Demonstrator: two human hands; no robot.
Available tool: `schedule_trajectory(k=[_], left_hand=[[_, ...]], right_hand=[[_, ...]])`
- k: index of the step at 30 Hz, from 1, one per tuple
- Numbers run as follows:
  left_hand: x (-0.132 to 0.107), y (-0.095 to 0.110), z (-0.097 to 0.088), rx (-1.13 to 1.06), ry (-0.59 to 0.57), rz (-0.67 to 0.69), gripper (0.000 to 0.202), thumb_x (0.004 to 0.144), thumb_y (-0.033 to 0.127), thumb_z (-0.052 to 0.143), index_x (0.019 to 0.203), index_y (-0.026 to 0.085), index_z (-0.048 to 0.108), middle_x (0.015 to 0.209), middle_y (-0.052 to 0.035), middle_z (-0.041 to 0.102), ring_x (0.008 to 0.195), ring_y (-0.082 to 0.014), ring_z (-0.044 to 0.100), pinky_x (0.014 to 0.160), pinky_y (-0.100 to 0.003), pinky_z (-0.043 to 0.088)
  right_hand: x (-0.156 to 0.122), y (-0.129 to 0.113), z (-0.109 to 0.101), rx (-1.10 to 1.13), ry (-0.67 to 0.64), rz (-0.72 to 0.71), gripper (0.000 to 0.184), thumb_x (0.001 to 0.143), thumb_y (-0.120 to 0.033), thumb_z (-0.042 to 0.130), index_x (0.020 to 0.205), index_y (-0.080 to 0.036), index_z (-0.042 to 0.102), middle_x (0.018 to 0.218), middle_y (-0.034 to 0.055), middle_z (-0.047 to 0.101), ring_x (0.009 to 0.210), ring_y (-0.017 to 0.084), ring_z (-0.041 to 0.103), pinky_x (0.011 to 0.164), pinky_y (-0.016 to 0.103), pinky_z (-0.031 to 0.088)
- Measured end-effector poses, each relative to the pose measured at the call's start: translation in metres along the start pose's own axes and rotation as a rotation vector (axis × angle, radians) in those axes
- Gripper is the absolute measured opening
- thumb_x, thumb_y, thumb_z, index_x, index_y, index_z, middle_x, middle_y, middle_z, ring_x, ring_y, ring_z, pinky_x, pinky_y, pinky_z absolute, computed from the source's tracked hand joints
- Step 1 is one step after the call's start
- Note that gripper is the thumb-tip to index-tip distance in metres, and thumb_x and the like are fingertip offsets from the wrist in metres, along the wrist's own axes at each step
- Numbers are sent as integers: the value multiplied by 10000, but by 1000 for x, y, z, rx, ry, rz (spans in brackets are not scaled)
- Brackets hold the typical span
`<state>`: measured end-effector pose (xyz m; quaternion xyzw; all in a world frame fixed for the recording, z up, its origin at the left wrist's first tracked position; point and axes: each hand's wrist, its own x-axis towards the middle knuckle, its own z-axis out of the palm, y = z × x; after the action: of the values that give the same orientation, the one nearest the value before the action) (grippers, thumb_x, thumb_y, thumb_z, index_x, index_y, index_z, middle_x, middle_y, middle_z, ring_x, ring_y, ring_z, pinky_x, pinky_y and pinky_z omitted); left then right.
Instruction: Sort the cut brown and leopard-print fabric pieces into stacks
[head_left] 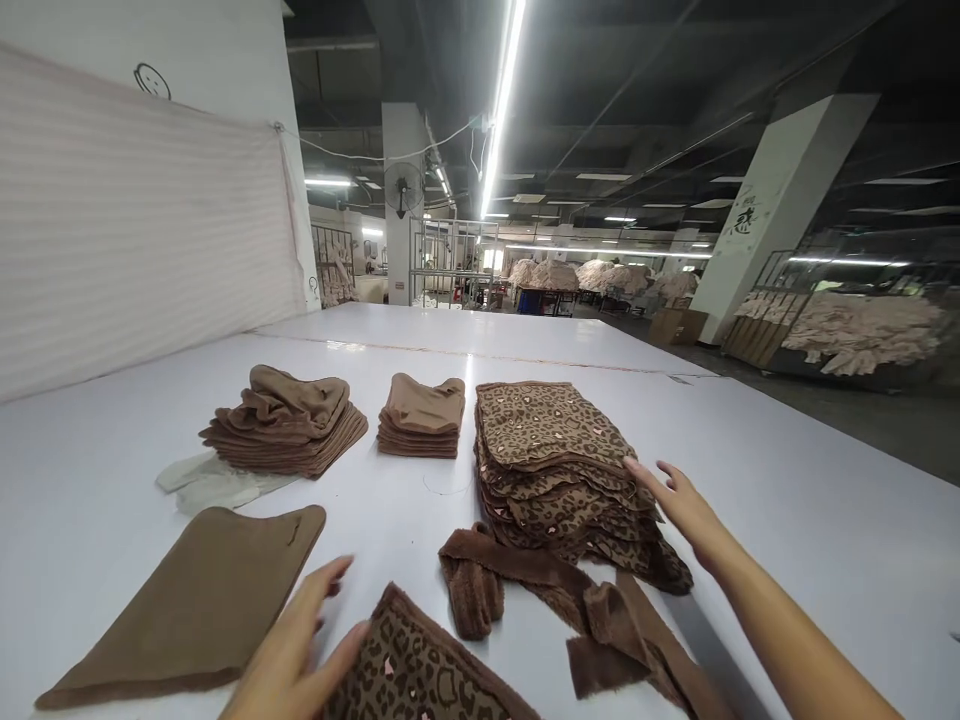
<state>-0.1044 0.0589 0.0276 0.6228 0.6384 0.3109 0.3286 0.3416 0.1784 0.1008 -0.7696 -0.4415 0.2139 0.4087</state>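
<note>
Right hand [679,505] stretched out flat, fingers [643,472] open and touching the right edge of the leopard-print fabric stack [551,450], gripping nothing. Left hand [289,650] low at the near edge, fingers loosely spread, thumb resting on a single leopard-print piece [420,670], not clamped around it. Plain brown fabric panel [195,605] just left of that hand. Fuzzy brown strips [525,585] between the hands. Two folded brown stacks [289,425] [421,415] farther back on the white surface [787,520].
</note>
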Motion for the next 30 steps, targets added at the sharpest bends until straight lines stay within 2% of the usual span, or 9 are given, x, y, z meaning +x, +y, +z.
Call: schedule_trajectory(k=[4, 6, 9, 12, 17, 21, 23, 27, 30], left_hand=[[77, 78, 58, -82, -42, 271, 739, 760, 441, 553, 1363, 106, 288, 1438, -150, 303, 1332, -282, 262, 1123, -443, 186], [110, 103, 96, -125, -95, 276, 840, 715, 420, 626, 1376, 61, 251, 1447, -190, 281, 1334, -302, 264, 1116, -443, 210], [130, 117, 144, -199, -211, 272, 695, 778, 389, 570, 1344, 76, 315, 1333, -171, 475, 1204, -258, 476, 1026, -376, 385], [121, 115, 168, -199, -263, 278, 646, 790, 383, 559, 1338, 120, 339, 1298, -143, 520, 1151, -261, 525, 989, -384, 422], [84, 109, 157, -80, -369, 374, 690, 784, 402, 569, 1381, 205, 287, 1281, -67, 545, 1125, -223, 538, 966, -329, 437], [59, 104, 132, 172, -350, 397, 892, 623, 404, 718, 1382, 164, 314, 1367, -164, 421, 1216, -375, 398, 1034, -523, 290], [53, 99, 126, 306, -348, 411, 780, 596, 298, 739, 1302, 145, 447, 1309, -198, 462, 1194, -418, 390, 1015, -596, 235], [75, 93, 115, 454, -361, 354, 167, 711, 124, 635, 870, 163, 669, 917, -108, 653, 963, -293, 573, 876, -493, 427], [125, 98, 88, 453, -178, 234, 136, 853, 263, 562, 908, 156, 625, 990, -55, 626, 974, -196, 570, 887, -421, 448]], right_hand=[[3, 5, 28, 112, -110, -50, 492, 837, -483, 533, 1224, -184, 474, 1183, 87, 568, 1023, 220, 570, 883, 454, 450], [2, 10, 33, 122, -107, -43, 432, 851, -445, 531, 1189, -178, 498, 1144, 77, 583, 979, 209, 584, 852, 441, 469], [2, 17, 29, 102, -75, -36, 406, 852, -428, 535, 1171, -178, 509, 1165, 78, 567, 1001, 216, 571, 860, 453, 459], [-1, 29, 17, 84, -66, -36, 429, 846, -447, 533, 1176, -176, 501, 1151, 81, 576, 1005, 218, 570, 882, 460, 441], [-23, 55, -10, 41, -49, -59, 497, 817, -499, 485, 1191, -172, 465, 1175, 105, 572, 1059, 240, 555, 942, 442, 409], [-62, 61, -19, -120, 174, -145, 788, 720, -659, 380, 1260, -86, 402, 1263, 242, 448, 1233, 393, 361, 1033, 512, 278], [-89, 56, -14, -226, 327, -299, 800, 728, -656, 363, 1310, -108, 359, 1361, 211, 323, 1312, 368, 224, 1096, 482, 143], [-133, 38, 9, -458, 372, -814, 459, 854, -431, 392, 1245, -192, 418, 1350, 144, 325, 1283, 346, 286, 1049, 529, 243], [-147, 37, 24, -519, 343, -937, 412, 855, -351, 419, 1239, -201, 411, 1307, 167, 379, 1217, 364, 379, 936, 577, 377]])
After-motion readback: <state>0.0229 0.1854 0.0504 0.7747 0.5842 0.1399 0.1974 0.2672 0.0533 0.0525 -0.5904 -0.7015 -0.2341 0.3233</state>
